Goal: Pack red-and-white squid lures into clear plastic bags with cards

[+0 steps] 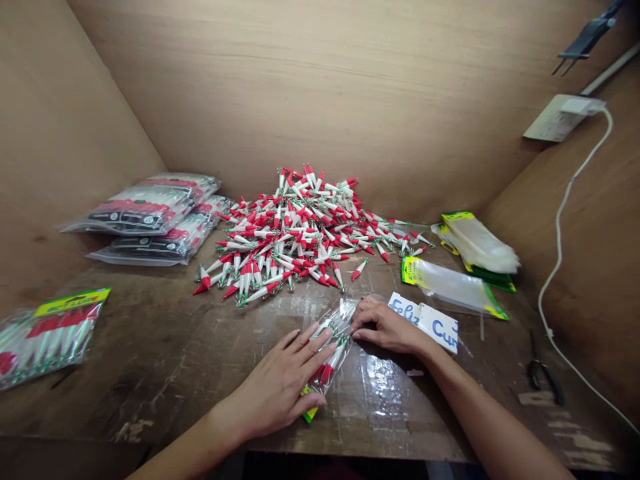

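A clear plastic bag (pixel 336 360) holding red and white lures lies slantwise near the table's front edge, its yellow-green header toward me. My left hand (pixel 287 377) rests flat on the bag, fingers spread over the lures. At the bag's far right end, my right hand (pixel 377 325) has its fingers curled together on the plastic; what they pinch is too small to make out. Behind both hands rises a big heap of red and white lures (pixel 300 233) with green-tinted hooks.
Packed bags (pixel 150 210) are stacked at the back left, and a filled bag (pixel 60 333) lies at the left edge. On the right are flat bags (pixel 450 283), lettered cards (pixel 437 327), black-handled pliers (pixel 545 377) and a white cable (pixel 560 233).
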`<action>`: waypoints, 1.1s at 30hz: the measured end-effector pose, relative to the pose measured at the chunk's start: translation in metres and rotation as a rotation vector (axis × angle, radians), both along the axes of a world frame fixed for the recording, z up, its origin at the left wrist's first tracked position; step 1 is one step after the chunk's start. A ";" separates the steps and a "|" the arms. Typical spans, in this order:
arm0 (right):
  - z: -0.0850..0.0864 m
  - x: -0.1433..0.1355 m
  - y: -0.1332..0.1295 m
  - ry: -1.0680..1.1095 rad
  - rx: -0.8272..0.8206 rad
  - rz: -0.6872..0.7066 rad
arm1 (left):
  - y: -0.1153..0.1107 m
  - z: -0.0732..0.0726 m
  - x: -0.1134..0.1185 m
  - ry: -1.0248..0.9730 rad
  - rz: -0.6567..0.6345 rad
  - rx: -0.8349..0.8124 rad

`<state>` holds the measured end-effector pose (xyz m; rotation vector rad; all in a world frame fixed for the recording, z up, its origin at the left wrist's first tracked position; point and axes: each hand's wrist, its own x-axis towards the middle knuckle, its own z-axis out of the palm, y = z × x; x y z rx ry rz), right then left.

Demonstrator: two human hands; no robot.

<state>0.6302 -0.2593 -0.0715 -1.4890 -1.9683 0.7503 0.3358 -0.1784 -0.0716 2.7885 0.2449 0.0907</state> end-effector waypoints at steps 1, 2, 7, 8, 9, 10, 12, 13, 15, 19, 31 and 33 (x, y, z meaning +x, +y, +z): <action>0.000 0.000 0.000 0.002 -0.003 0.003 | -0.002 -0.001 -0.001 0.000 0.006 -0.002; 0.000 0.000 0.000 0.004 -0.005 0.005 | -0.003 -0.002 -0.001 0.001 0.012 -0.002; 0.001 -0.001 0.000 -0.013 0.000 0.020 | -0.005 -0.006 -0.003 0.020 0.024 0.007; 0.001 -0.002 0.000 -0.015 0.000 0.025 | -0.005 -0.007 -0.003 0.018 0.026 0.004; 0.002 -0.002 0.000 -0.017 -0.002 0.032 | -0.005 -0.008 -0.002 0.012 0.029 -0.001; 0.003 -0.002 0.000 -0.020 -0.003 0.037 | -0.005 -0.008 -0.002 0.001 0.034 -0.006; 0.005 -0.002 -0.001 -0.036 -0.004 0.047 | -0.006 -0.009 -0.002 -0.025 0.045 -0.013; 0.006 -0.002 -0.001 -0.046 -0.002 0.051 | -0.006 -0.010 -0.002 -0.037 0.049 -0.014; 0.008 -0.002 -0.002 -0.063 0.002 0.057 | -0.006 -0.011 -0.001 -0.047 0.060 -0.012; 0.007 -0.005 -0.002 -0.067 0.012 0.044 | -0.008 -0.012 -0.001 -0.037 0.068 -0.014; -0.005 -0.004 0.006 -0.037 0.045 -0.415 | 0.044 0.028 0.051 -0.157 0.389 -0.387; -0.010 -0.009 0.010 -0.074 0.029 -0.471 | 0.059 0.026 0.075 -0.124 0.374 -0.453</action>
